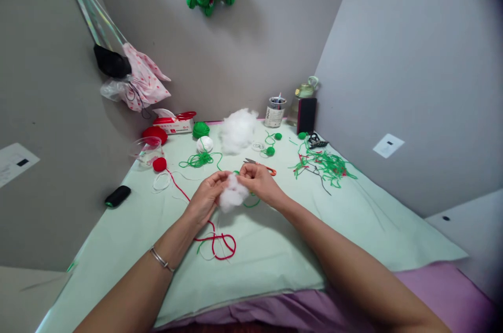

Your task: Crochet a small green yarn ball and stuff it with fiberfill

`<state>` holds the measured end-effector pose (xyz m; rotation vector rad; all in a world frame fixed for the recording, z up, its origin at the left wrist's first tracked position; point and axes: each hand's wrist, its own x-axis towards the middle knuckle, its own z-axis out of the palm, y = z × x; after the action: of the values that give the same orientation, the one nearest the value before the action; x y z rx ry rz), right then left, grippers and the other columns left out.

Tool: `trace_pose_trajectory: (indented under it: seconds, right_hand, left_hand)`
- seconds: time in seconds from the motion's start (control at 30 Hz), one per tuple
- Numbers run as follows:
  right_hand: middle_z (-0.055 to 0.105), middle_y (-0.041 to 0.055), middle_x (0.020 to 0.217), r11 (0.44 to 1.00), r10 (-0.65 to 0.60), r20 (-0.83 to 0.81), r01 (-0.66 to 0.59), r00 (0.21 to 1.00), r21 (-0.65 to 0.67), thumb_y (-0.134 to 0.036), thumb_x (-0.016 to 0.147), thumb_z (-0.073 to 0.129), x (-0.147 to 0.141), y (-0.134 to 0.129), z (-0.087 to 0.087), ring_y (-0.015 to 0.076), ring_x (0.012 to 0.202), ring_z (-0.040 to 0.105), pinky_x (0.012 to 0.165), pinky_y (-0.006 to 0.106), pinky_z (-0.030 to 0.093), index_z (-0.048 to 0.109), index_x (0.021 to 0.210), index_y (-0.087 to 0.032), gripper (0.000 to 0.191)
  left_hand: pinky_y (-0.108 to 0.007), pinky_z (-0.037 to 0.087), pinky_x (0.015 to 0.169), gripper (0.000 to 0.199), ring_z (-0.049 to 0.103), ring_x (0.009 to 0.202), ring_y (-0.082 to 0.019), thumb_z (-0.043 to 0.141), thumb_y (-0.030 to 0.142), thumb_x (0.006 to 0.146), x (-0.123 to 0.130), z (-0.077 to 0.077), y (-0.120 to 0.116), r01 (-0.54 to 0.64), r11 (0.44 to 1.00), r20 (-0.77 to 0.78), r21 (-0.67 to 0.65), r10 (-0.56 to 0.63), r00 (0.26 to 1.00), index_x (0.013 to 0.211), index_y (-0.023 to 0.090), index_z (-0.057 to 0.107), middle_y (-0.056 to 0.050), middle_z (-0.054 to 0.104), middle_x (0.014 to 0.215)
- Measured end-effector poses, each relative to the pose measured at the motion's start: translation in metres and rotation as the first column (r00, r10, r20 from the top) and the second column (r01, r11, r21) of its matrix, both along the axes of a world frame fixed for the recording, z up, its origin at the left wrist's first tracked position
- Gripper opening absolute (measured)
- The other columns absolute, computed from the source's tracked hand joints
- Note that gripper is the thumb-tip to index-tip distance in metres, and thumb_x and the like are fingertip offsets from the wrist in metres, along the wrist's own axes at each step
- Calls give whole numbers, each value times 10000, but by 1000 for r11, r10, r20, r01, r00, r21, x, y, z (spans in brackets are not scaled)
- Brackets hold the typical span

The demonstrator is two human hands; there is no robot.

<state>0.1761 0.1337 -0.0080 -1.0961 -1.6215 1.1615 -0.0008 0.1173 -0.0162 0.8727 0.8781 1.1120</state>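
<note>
Both hands meet over the middle of the table at a tuft of white stuffing (233,195). My left hand (207,194) pinches the tuft from its left side. On its upper right, the fingers of my right hand (257,180) are closed against the same tuft. A bit of green shows behind the fingertips, mostly hidden. Green yarn runs close to the hands. Behind them lie orange-handled scissors (271,170), partly covered by my right hand. Red yarn (223,238) lies in loops below my left hand, with thin white and green strands.
A big heap of white stuffing (239,131) sits at the back. Green yarn scraps (330,165) spread on the right, near a dark phone (307,116) and a can (274,113). Red yarn balls (159,164), a clear cup (147,152) and a tissue box (175,124) stand left.
</note>
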Motion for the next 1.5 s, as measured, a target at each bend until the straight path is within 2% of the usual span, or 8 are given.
trace_pose_trajectory:
  seconds: [0.3, 0.43, 0.6, 0.8, 1.03, 1.23, 1.37, 1.5]
  right_hand:
    - [457, -53, 629, 993, 120, 10, -120, 993, -12, -547, 848, 650, 3, -2, 2, 120, 589, 368, 553, 262, 262, 531, 744, -216, 367]
    - [442, -57, 647, 986, 166, 54, -166, 985, 9, -434, 869, 618, 3, -5, 5, 130, 619, 377, 574, 267, 273, 552, 775, -212, 251]
    - [421, -66, 661, 985, 164, 92, -168, 982, 34, -300, 769, 637, -8, -12, 3, 126, 637, 373, 585, 264, 291, 488, 718, -226, 174]
    - [405, -76, 578, 998, 18, 145, -26, 989, 52, -271, 740, 594, -16, -7, -6, 122, 583, 357, 554, 266, 254, 506, 687, -227, 112]
    - [378, -81, 526, 986, -144, 226, 121, 963, 112, -209, 728, 591, -9, 2, -6, 113, 561, 327, 564, 275, 213, 467, 599, -225, 179]
    - [423, -74, 541, 992, -88, 255, 61, 963, 113, -231, 787, 599, -6, -1, -4, 121, 561, 364, 563, 270, 245, 502, 646, -220, 172]
    - [497, -66, 597, 993, 33, 259, -61, 965, 99, -182, 795, 555, -9, -11, 1, 128, 581, 436, 568, 256, 293, 554, 758, -215, 50]
    - [505, -58, 646, 993, 16, 259, -45, 966, 106, -206, 810, 574, -18, -18, 1, 130, 611, 441, 576, 253, 293, 538, 768, -218, 57]
  left_hand:
    - [-217, 421, 539, 360, 555, 573, -104, 915, 344, 613, 2, -6, -3, -53, 997, -86, 55, 58, 995, 844, 167, 704, 25, 656, 714]
    - [-231, 398, 526, 304, 521, 553, -113, 854, 348, 653, 4, -7, -5, -87, 990, -131, 112, 102, 986, 797, 191, 637, 30, 648, 704]
    - [-237, 446, 655, 285, 592, 734, -148, 750, 217, 664, 9, -7, -5, -175, 955, -150, 239, 215, 965, 660, 224, 465, 13, 659, 773]
    - [-240, 434, 614, 261, 552, 652, -132, 750, 235, 723, 11, -3, -9, -187, 947, -156, 260, 232, 960, 935, 222, 599, 31, 656, 814]
    - [-258, 461, 597, 382, 618, 699, -165, 721, 546, 856, 8, -2, -13, -121, 973, -127, 197, 148, 981, 990, 191, 679, -19, 684, 854]
    - [-230, 463, 574, 393, 588, 628, -116, 900, 378, 705, 1, -11, -4, -80, 974, -159, 212, 115, 981, 952, 181, 666, 14, 673, 849]
    - [-248, 503, 608, 251, 586, 640, -117, 832, 311, 845, -2, -22, 3, -132, 951, -207, 281, 194, 959, 929, 171, 641, 33, 640, 796]
    - [-352, 594, 757, 181, 671, 845, -175, 700, 323, 996, 3, -27, 9, -214, 902, -230, 374, 314, 921, 1049, 151, 684, -41, 698, 1019]
